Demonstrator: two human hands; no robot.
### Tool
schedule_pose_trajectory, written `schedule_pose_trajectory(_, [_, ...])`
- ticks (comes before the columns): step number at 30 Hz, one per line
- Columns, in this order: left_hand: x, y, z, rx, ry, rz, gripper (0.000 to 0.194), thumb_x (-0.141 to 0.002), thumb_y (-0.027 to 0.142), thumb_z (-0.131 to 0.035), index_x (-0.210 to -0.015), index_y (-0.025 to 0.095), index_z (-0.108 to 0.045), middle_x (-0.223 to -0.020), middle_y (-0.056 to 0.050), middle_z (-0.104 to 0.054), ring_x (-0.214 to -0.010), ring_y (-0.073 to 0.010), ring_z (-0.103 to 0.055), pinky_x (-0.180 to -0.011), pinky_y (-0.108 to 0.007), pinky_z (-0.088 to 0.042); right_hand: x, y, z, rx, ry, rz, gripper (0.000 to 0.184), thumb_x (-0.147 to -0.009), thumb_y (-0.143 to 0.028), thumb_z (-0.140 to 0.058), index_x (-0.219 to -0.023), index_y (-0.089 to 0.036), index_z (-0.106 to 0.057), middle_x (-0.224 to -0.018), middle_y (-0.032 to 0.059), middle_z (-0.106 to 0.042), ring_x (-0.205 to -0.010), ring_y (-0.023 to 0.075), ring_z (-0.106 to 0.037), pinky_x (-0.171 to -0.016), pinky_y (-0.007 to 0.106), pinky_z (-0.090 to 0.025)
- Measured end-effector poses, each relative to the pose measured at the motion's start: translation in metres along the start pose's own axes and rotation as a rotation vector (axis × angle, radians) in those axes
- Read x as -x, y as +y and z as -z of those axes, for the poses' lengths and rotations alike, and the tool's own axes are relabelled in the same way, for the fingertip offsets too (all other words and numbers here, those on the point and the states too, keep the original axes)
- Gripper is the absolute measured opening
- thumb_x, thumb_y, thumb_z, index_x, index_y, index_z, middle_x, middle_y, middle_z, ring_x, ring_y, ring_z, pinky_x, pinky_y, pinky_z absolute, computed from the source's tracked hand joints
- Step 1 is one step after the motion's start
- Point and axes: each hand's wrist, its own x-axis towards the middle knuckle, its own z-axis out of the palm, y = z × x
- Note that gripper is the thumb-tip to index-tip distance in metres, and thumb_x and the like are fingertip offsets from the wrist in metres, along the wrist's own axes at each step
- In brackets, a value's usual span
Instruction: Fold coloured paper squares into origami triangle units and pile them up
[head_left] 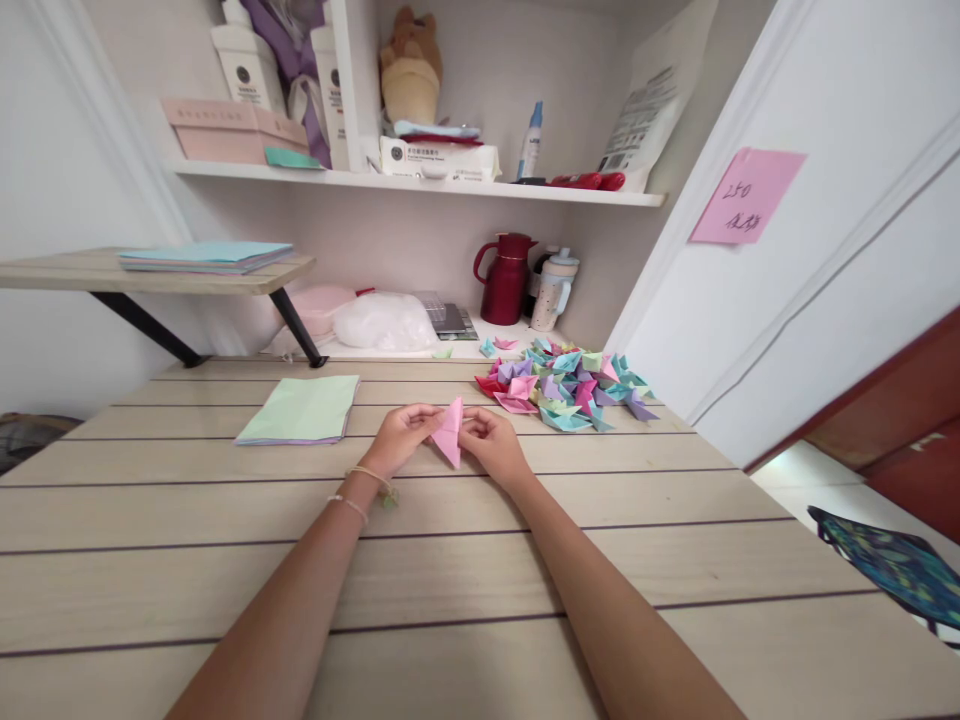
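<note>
Between my two hands is a piece of folded pink paper (449, 434), held upright just over the table, with a point at the top and another at the bottom. My left hand (407, 437) pinches its left side, thumb toward me. On the other side my right hand (491, 442) grips the right edge with curled fingers. Beyond my right hand lies a pile of folded paper boats (568, 383) in pink, teal, purple, green and red. Left of my hands rests a stack of square paper (300, 410), pale green on top.
The slatted table (465, 570) spreads before me. A raised wooden stand (255, 283) at left bears blue paper sheets (206, 254). At the back are a plastic bag (386, 322), a red thermos jug (506, 280) and a tumbler (553, 292), under a loaded shelf (420, 184).
</note>
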Motion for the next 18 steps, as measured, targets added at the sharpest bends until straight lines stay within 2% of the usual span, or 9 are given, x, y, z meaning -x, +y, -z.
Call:
schedule_pose_trajectory(3, [-0.0008, -0.0015, 0.0001, 0.029, -0.014, 0.010, 0.032, -0.064, 0.032, -0.070, -0.088, 0.013, -0.066, -0.082, -0.006, -0.068, -0.072, -0.0144, -0.060, -0.067, -0.025, -0.047, -0.0007, 0.0013, 0.0000, 0.049, 0.003, 0.065, 0.020, -0.067, -0.022, -0.058, -0.085, -0.016, -0.065, -0.060, -0.0004, -0.063, -0.051, 0.0113, -0.053, -0.050, 0.021, -0.041])
schedule_pose_trajectory(5, [-0.0010, -0.0021, 0.0001, 0.049, -0.026, 0.007, 0.034, -0.065, 0.032, -0.069, -0.092, 0.013, -0.064, -0.085, -0.006, -0.067, -0.074, -0.0146, -0.060, -0.069, -0.027, -0.048, -0.0016, 0.0030, 0.0011, 0.078, 0.044, 0.126, 0.019, -0.070, -0.021, -0.055, -0.085, -0.017, -0.067, -0.070, 0.0020, -0.066, -0.060, 0.0140, -0.058, -0.057, 0.024, -0.045])
schedule_pose_trajectory(8, [-0.0015, -0.0032, 0.0007, 0.045, -0.041, -0.009, 0.036, -0.066, 0.032, -0.068, -0.097, 0.014, -0.062, -0.082, -0.005, -0.065, -0.073, -0.0138, -0.060, -0.070, -0.027, -0.048, -0.0029, 0.0056, 0.0040, 0.122, 0.082, 0.230, 0.026, -0.072, -0.016, -0.049, -0.089, -0.021, -0.069, -0.089, 0.0036, -0.067, -0.081, 0.0172, -0.060, -0.072, 0.028, -0.047])
schedule_pose_trajectory(11, [-0.0020, -0.0040, 0.0011, 0.025, -0.073, -0.028, 0.037, -0.069, 0.034, -0.066, -0.100, 0.014, -0.061, -0.081, -0.005, -0.064, -0.075, -0.0142, -0.060, -0.068, -0.025, -0.048, -0.0038, 0.0081, 0.0069, 0.141, 0.084, 0.298, 0.035, -0.072, -0.011, -0.045, -0.090, -0.026, -0.070, -0.094, 0.0027, -0.066, -0.090, 0.0171, -0.058, -0.081, 0.030, -0.045])
schedule_pose_trajectory(14, [-0.0018, -0.0039, 0.0000, 0.030, -0.130, -0.023, 0.039, -0.070, 0.035, -0.064, -0.103, 0.014, -0.059, -0.082, -0.006, -0.065, -0.075, -0.0146, -0.061, -0.067, -0.025, -0.048, -0.0039, 0.0091, 0.0080, 0.148, 0.121, 0.298, 0.038, -0.070, -0.009, -0.043, -0.089, -0.027, -0.071, -0.095, 0.0026, -0.065, -0.092, 0.0171, -0.057, -0.084, 0.031, -0.044])
schedule_pose_trajectory(18, [-0.0007, -0.0042, -0.0022, 0.029, -0.168, 0.017, 0.041, -0.061, 0.030, -0.072, -0.097, 0.013, -0.059, -0.083, -0.006, -0.066, -0.073, -0.0152, -0.062, -0.067, -0.027, -0.048, -0.0026, 0.0056, 0.0059, 0.172, 0.129, 0.260, 0.038, -0.069, -0.008, -0.044, -0.088, -0.027, -0.071, -0.094, 0.0030, -0.064, -0.092, 0.0177, -0.057, -0.081, 0.031, -0.044])
